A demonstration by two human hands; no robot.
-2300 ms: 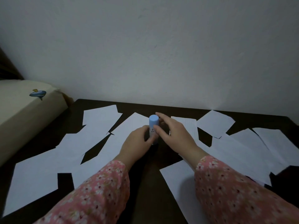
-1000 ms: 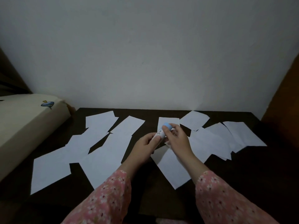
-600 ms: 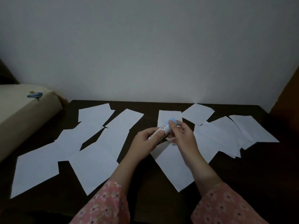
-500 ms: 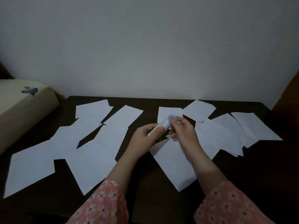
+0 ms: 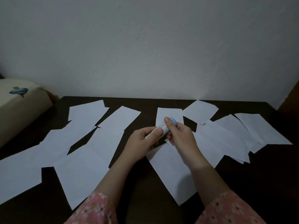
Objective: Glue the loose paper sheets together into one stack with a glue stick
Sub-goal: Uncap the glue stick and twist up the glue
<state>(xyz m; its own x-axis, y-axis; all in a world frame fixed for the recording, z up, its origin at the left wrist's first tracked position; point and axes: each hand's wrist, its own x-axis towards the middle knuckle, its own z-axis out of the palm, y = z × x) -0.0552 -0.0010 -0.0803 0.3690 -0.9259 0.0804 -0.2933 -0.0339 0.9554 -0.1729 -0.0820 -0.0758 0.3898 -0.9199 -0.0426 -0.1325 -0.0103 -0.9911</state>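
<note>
Glue stick (image 5: 162, 129): held above the table (image 5: 267, 175) at frame centre, between both hands, tilted approx. diagonal, lower-left to upper-right. White labelled body w/ blue cap (image 5: 172, 120) at the upper-right end; cap is on.

Left hand (image 5: 142, 143): wraps the lower part of the body, thumb lying along the label, fingers curled under. Forearm enters from bottom centre, wrist raised off the table.

Right hand (image 5: 181, 136): grips the cap end; thumb tip on top next to the cap, fingers curled round the far side. Forearm enters from bottom right, angled toward frame centre. Both hands nearly touch at the stick, i.e. close together, each clamped on it.

Paper sheets (image 5: 100, 143): loose, spread across the table from left edge to right edge, approx. a dozen, several overlapping at corners. One lined sheet (image 5: 168, 113) lies flat directly behind the stick; another long sheet (image 5: 173, 172) lies under the right forearm, running toward bottom centre. Overlapped group (image 5: 226, 136) sits at right of frame.

Sleeves (image 5: 95, 210): pink floral, visible at bottom edge on both arms.

Misc.: beige cushion (image 5: 19, 113) at left of frame, w/ small blue print on top. Plain white wall (image 5: 145, 46) fills the upper half.
</note>
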